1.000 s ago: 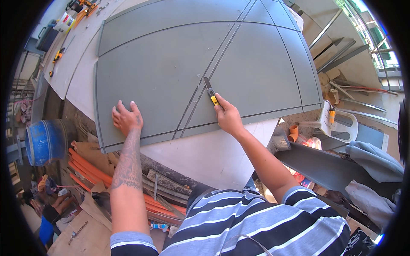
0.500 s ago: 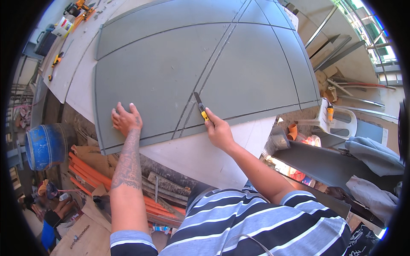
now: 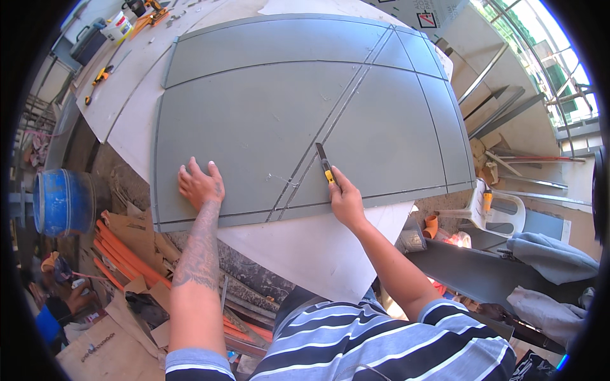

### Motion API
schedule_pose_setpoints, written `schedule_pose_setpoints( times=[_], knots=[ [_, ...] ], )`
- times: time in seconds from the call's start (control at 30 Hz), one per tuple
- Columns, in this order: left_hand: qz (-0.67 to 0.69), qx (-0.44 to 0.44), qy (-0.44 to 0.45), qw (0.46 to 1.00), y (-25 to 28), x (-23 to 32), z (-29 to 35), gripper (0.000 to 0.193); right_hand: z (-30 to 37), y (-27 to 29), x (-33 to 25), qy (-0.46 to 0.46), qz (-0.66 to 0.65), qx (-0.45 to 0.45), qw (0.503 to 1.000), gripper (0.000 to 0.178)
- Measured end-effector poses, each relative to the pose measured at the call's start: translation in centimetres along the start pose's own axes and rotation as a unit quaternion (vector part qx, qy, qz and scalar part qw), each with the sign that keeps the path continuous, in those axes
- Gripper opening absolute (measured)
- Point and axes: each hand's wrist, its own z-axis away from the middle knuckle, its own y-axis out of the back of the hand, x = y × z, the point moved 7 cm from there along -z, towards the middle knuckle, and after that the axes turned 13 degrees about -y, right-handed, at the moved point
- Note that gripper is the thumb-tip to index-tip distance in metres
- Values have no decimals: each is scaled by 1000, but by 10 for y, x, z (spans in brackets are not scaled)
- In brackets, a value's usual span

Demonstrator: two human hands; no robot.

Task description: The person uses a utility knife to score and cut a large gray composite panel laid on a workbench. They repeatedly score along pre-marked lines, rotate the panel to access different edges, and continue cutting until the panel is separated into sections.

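A large grey panel point(image 3: 254, 114) lies in front of me, crossed by dark scored grooves. My left hand point(image 3: 202, 186) rests on it near the close left corner, palm down with the fingers spread. My right hand point(image 3: 347, 202) grips a yellow and black utility knife point(image 3: 326, 166). Its long dark blade points away from me, and the tip is at or just above the right one of two parallel diagonal grooves point(image 3: 337, 111); contact is hard to tell. A thin curled shaving point(image 3: 279, 179) lies on the panel to the left of the knife.
White sheeting point(image 3: 305, 254) lies beneath the panel. A blue drum point(image 3: 60, 202) and orange pipes point(image 3: 121, 251) are at the left. On the right are a white plastic chair point(image 3: 505, 213) and grey cloth point(image 3: 553, 254). Tools point(image 3: 101, 75) sit at the far left. Another person point(image 3: 60, 292) is at lower left.
The head view has shifted, so the panel sits lower in it. My right hand has taken the knife slightly farther away and right along the diagonal grooves. My left hand stays on the panel.
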Motion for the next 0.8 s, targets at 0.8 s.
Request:
schedule_pose_setpoints(
  times=[0.8],
  knots=[
    [8,28,-12,999,-5,-3,-2,63,96,-56,18,34,82,-110,990,57]
  ],
)
